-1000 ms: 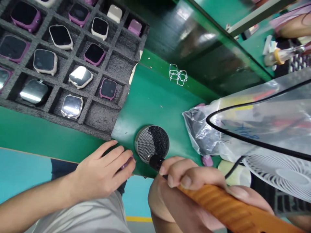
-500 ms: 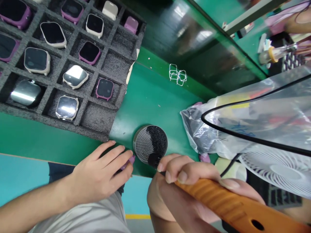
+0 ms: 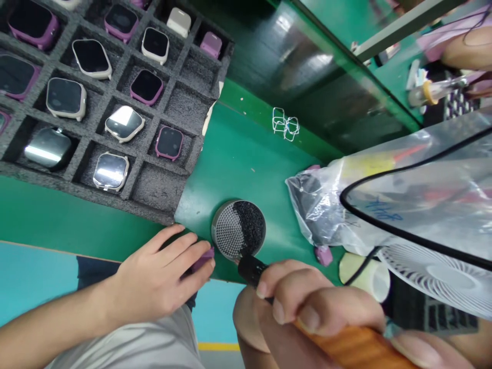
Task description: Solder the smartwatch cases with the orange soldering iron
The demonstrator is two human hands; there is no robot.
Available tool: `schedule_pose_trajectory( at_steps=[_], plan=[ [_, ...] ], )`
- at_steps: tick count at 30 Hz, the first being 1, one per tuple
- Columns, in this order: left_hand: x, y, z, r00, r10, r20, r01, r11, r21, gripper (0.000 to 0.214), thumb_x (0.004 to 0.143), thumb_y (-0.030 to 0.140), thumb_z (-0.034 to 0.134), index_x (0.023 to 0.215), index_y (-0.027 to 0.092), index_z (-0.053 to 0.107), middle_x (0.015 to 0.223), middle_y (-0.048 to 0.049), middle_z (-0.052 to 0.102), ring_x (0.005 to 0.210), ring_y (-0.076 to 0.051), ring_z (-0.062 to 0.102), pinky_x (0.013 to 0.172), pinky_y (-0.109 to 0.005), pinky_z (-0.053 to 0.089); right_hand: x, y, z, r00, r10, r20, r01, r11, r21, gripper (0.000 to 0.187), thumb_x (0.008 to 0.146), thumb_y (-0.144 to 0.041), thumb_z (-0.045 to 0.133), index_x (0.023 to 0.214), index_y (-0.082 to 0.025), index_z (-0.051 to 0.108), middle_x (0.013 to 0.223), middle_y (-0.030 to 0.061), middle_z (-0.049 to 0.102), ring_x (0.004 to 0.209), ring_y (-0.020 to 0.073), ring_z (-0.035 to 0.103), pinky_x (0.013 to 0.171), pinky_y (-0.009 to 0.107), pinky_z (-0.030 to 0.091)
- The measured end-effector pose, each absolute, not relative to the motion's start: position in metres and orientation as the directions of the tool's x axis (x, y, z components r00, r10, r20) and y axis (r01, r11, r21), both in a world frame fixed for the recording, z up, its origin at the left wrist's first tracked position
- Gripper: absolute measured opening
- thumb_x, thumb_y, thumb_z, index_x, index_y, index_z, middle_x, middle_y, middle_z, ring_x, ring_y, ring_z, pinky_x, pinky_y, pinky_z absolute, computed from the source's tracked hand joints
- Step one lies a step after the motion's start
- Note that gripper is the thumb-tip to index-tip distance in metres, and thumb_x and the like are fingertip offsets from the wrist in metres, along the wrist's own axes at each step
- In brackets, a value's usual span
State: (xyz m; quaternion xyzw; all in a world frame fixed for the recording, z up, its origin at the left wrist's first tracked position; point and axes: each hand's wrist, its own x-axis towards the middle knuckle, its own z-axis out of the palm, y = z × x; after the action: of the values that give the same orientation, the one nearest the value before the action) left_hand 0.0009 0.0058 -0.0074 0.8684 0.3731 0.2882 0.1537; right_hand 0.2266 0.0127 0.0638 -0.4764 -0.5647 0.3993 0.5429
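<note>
My left hand (image 3: 161, 277) rests at the front edge of the green bench (image 3: 246, 159), fingers closed over a small purple watch case (image 3: 203, 258) that is mostly hidden. My right hand (image 3: 307, 307) grips an orange-handled electric screwdriver (image 3: 346, 346); its black nose (image 3: 249, 268) points at the rim of a round metal tin (image 3: 239, 229) of tiny black screws. The tin stands between both hands.
A dark foam tray (image 3: 161, 184) at the upper left holds several purple and beige watches. A clear plastic bag (image 3: 384, 200), a black cable (image 3: 407, 233) and a white fan (image 3: 446, 277) crowd the right. Small wire frames (image 3: 285, 123) lie further back. Another person's hand (image 3: 467, 48) shows top right.
The screwdriver's nose has drawn back slightly from the tin, toward me. My left hand has stayed on the purple case. The view shifted a little.
</note>
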Motion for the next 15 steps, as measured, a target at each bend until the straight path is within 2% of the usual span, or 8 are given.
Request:
schedule_pose_trajectory(
  at_steps=[2,4,7,11,15],
  plan=[
    [0.002,0.006,-0.007,0.543,0.744,0.389,0.564,-0.667,0.487,0.023,0.105,0.023,0.068,0.124,0.02,0.079,0.132,-0.0082,0.077,0.12,-0.028,0.067,0.116,-0.054,0.048,0.22,0.012,0.058,0.191,0.922,0.337,-0.01,0.345,-0.939,0.027,0.109,-0.042,0.042,0.129,-0.034,0.059,0.081,-0.0049,0.058,0.059,0.0148,0.056,0.054,0.037,0.05],
    [0.003,0.006,-0.007,0.541,0.746,0.389,0.563,-0.665,0.491,0.022,0.105,0.024,0.069,0.125,0.021,0.079,0.132,-0.0074,0.077,0.12,-0.028,0.067,0.116,-0.053,0.048,0.218,0.013,0.049,0.13,0.926,0.354,-0.076,0.365,-0.928,0.029,0.109,-0.037,0.038,0.123,-0.03,0.062,0.081,-0.0046,0.062,0.059,0.014,0.059,0.056,0.036,0.053],
    [0.003,0.007,-0.007,0.539,0.746,0.391,0.564,-0.664,0.49,0.022,0.105,0.024,0.068,0.124,0.021,0.08,0.131,-0.0073,0.077,0.119,-0.027,0.067,0.115,-0.052,0.049,0.231,0.016,0.035,-0.1,0.912,0.399,-0.133,0.385,-0.913,0.029,0.108,-0.041,0.04,0.117,-0.028,0.064,0.081,-0.0044,0.064,0.058,0.015,0.062,0.057,0.038,0.056],
    [0.003,0.008,-0.006,0.536,0.747,0.392,0.568,-0.663,0.487,0.022,0.106,0.024,0.066,0.123,0.021,0.08,0.131,-0.0078,0.077,0.119,-0.027,0.067,0.114,-0.051,0.051,0.251,0.016,0.024,-0.143,0.924,0.353,-0.097,0.342,-0.935,0.033,0.106,-0.047,0.038,0.12,-0.034,0.064,0.077,-0.0037,0.057,0.056,0.0176,0.059,0.056,0.04,0.057],
    [0.004,0.008,-0.007,0.533,0.751,0.39,0.571,-0.659,0.489,0.022,0.106,0.023,0.065,0.123,0.021,0.08,0.131,-0.0077,0.077,0.119,-0.027,0.067,0.114,-0.051,0.051,0.25,0.018,0.034,-0.256,0.934,0.25,-0.003,0.258,-0.966,0.035,0.102,-0.06,0.044,0.104,-0.035,0.068,0.07,-0.0018,0.051,0.057,0.0215,0.058,0.054,0.045,0.057]
  ],
)
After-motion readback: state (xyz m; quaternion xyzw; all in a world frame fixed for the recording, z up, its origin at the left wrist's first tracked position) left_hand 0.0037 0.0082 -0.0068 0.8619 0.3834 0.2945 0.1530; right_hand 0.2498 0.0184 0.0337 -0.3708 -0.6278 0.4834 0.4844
